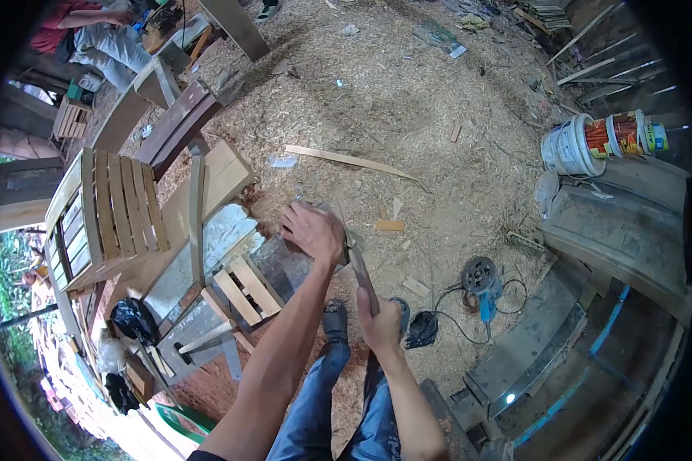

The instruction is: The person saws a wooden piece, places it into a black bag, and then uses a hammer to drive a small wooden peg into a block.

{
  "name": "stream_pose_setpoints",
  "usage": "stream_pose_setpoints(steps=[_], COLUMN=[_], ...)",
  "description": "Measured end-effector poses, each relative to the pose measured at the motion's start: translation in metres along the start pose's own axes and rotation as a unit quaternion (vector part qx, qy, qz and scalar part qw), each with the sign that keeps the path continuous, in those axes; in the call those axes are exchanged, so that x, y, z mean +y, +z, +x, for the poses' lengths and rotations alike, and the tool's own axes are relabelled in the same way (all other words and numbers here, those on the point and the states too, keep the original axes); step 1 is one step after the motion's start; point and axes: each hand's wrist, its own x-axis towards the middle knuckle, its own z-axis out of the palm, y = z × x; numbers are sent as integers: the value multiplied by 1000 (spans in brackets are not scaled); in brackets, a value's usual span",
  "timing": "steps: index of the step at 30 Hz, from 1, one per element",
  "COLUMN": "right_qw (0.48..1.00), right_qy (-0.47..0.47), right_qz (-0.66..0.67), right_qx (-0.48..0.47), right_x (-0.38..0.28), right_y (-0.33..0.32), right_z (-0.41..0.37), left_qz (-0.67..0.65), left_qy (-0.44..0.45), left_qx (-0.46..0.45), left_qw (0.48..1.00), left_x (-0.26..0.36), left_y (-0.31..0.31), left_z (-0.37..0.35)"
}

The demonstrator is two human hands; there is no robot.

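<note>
Near the middle of the head view, my left hand [314,230] bends over the end of a grey board [282,261], its fingers curled down at a small metal piece. What its fingertips grip is too small to make out. Below and to the right, my right hand [381,323] is wrapped round the lower end of a long, narrow strip [359,265], which slants up past my left hand. Beside my left forearm, a small slatted wooden piece [246,290] lies on the board. A hammer [207,336] lies farther down the board.
A slatted wooden chair back [119,206] stands at the left. A blue power tool [482,286] with a cord lies on the shavings at the right. Buckets [573,147] rest beyond it. Another person [104,42] sits at the upper left.
</note>
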Motion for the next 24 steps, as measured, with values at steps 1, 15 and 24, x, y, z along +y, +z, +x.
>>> stream_pose_setpoints(steps=[1, 15, 24], right_qw=[1000, 999, 986], right_qy=[-10, 10, 124], right_qz=[-9, -14, 114], right_qx=[-10, -35, -16], right_x=[-1, 20, 46], right_y=[-1, 2, -31], right_z=[-1, -9, -54], left_qz=[-1, 5, -27], left_qy=[6, -7, 7], left_qx=[-1, 2, 29], left_qw=[1000, 1000, 999], left_x=[0, 2, -11], left_y=[1, 0, 12], left_z=[1, 0, 3])
